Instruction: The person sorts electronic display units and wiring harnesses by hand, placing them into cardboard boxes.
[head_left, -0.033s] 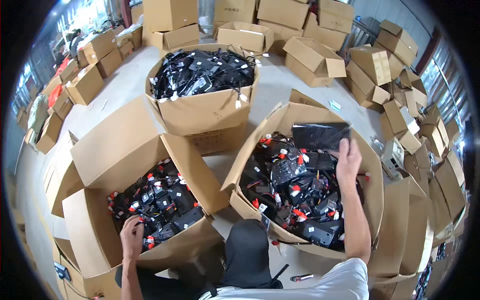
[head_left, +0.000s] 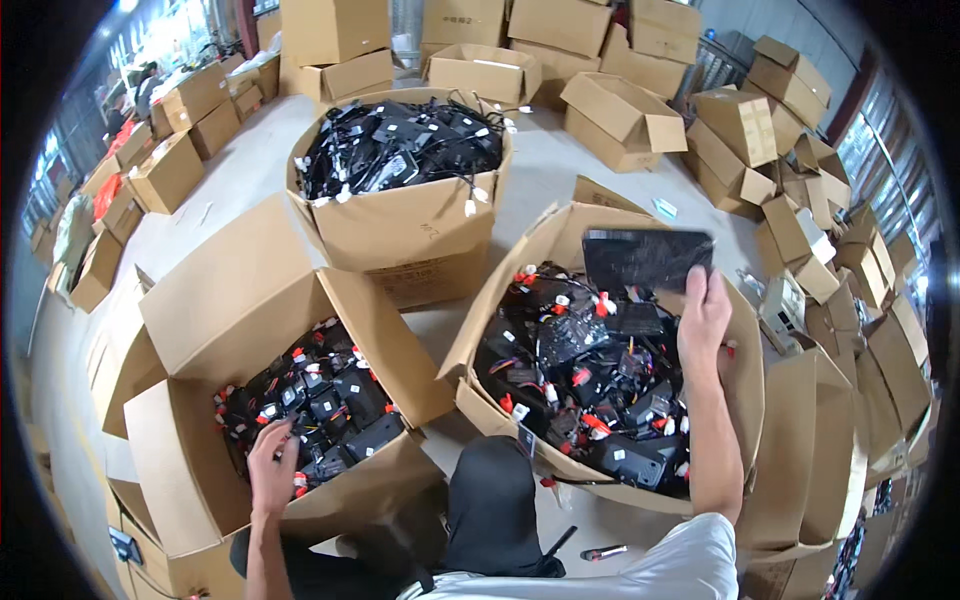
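Over the right carton (head_left: 738,400), my right hand (head_left: 705,310) grips a flat black rectangular pack (head_left: 640,258) by its right end, holding it tilted near the far side. Below it lie several black plastic packs with wires and red and white connectors (head_left: 597,425). At the near edge of the left carton (head_left: 180,470), my left hand (head_left: 272,465) has its fingers loosely bent and apart, with nothing visible in them. Similar black wired packs (head_left: 350,395) fill the bottom of that carton, just beyond my fingertips.
Ahead stands a third carton (head_left: 400,225), heaped with black packs and cables (head_left: 400,145). Cardboard boxes (head_left: 620,120) are piled at the back and right. Raised flaps (head_left: 385,345) stand between the two near cartons. A small pen-like tool (head_left: 603,552) lies on the floor.
The black pack in my right hand has risen slightly and shifted a little right, tilting. My left hand has moved slightly right and up, its fingers loosening.
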